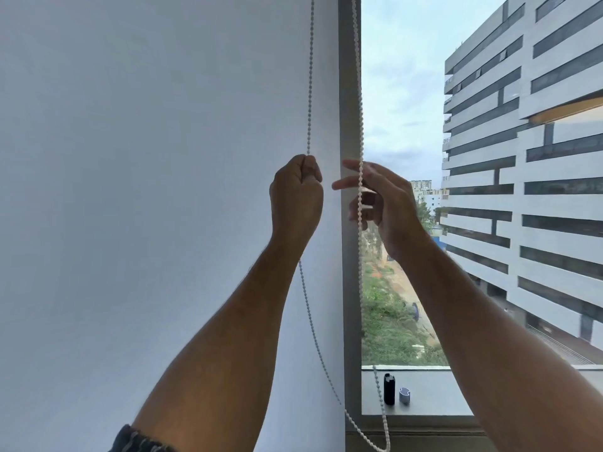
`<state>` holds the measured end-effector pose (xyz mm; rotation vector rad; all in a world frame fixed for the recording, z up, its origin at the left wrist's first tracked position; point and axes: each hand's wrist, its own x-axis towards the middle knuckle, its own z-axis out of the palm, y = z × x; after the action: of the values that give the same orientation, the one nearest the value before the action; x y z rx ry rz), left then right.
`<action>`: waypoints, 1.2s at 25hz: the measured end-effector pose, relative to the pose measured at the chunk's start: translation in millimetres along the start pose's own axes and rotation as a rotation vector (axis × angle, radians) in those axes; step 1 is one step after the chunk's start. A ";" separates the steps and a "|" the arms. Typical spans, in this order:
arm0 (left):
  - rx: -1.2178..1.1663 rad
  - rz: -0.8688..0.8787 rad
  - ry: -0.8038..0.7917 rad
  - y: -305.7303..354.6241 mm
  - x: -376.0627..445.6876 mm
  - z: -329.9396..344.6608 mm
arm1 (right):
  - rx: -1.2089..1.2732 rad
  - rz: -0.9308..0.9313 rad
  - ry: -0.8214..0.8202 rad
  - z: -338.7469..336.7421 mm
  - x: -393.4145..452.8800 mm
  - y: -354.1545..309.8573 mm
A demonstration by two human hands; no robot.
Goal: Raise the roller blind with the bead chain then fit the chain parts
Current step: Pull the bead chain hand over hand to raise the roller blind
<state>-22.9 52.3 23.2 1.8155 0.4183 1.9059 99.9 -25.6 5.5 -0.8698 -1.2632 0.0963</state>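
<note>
1. While the roller blind (156,190) hangs fully down, its white fabric fills the left of the view and reaches past the bottom of the frame.
2. To its right, a grey window frame post (348,93) runs top to bottom, with clear glass beyond showing a striped building (528,158) and greenery below.
3. Along the lower edge of the glass sits the grey window sill (434,396), cut off on its right by the right forearm.
4. Both forearms rise from the bottom of the view; a dark striped sleeve (137,440) shows at the left elbow.
5. Left hand (296,194) is closed in a fist, gripping the left strand of the bead chain (310,93) just in front of the blind's right edge.
6. Right hand (381,200) is open, fingers spread and loosely curled, with the chain's right strand passing in front of the fingers; whether it touches them I cannot tell.
7. Below the hands the two strands hang slack and meet in a loop at the bottom edge, near the sill's left end.
8. On the sill's left end stand a black cylindrical part (389,388) and, just beside it on the right, a shorter grey part (404,395).
</note>
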 end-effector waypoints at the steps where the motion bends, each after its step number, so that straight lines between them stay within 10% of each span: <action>1: 0.018 -0.022 -0.011 -9.9 -9.7 0.8 | -0.012 0.011 -0.008 1.7 4.7 -7.5; 6: 0.037 -0.044 -0.040 -44.6 -51.9 8.1 | -0.168 -0.115 0.222 23.4 13.5 -31.9; 8: 0.014 -0.050 -0.010 -48.0 -52.8 9.4 | -0.421 -0.390 0.513 32.5 7.5 -34.9; 11: -0.006 -0.039 0.013 -45.6 -57.9 12.8 | -0.592 -0.759 0.442 52.2 2.6 -36.1; 18: -0.059 -0.132 -0.035 -65.2 -117.5 21.0 | -0.282 -0.058 0.295 72.1 16.9 -23.2; 30: 0.000 0.010 -0.133 -49.8 -103.7 9.4 | -0.122 -0.252 0.357 41.1 -0.6 27.8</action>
<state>-6.0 38.3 -90.1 1.9340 0.3642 1.7789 75.3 14.4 -10.6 -0.7838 -1.0389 -0.3270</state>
